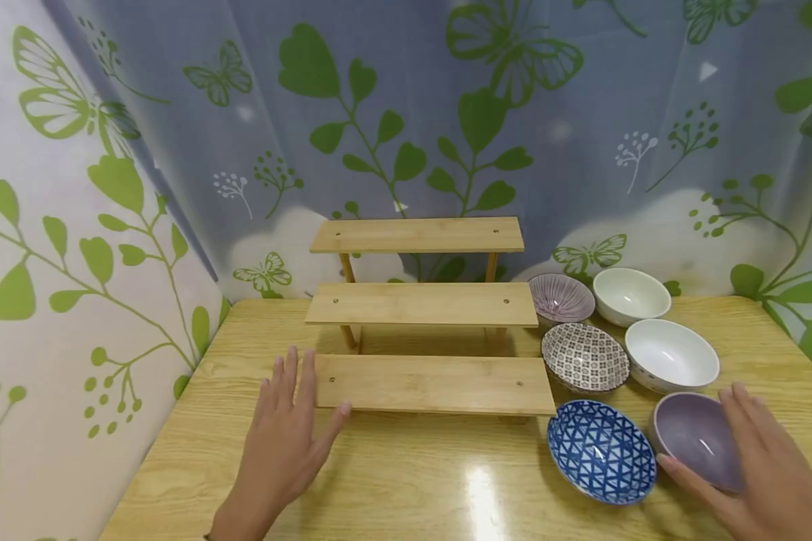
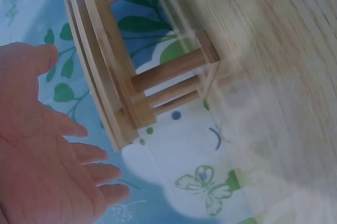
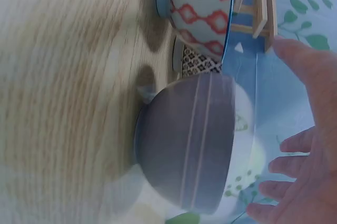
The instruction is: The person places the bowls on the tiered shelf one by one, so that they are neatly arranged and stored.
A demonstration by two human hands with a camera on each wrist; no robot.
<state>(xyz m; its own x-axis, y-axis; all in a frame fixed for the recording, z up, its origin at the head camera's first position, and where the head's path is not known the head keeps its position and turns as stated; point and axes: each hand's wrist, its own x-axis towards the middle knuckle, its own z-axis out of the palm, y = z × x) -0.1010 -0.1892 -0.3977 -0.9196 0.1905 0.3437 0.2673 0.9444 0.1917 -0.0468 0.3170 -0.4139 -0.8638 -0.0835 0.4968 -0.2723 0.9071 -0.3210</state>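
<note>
While the head view is showing the left hand (image 1: 280, 443) hovering flat beside the wooden stand (image 1: 425, 315), the right-wrist view is showing the right hand (image 3: 308, 145), fingers spread, empty, reaching around the purple bowl (image 3: 189, 142) sitting on the table (image 3: 63, 92).

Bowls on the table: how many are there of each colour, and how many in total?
White bowls: 2
Purple bowls: 2
Blue patterned bowl: 1
Dark patterned bowl: 1
Total: 6
</note>
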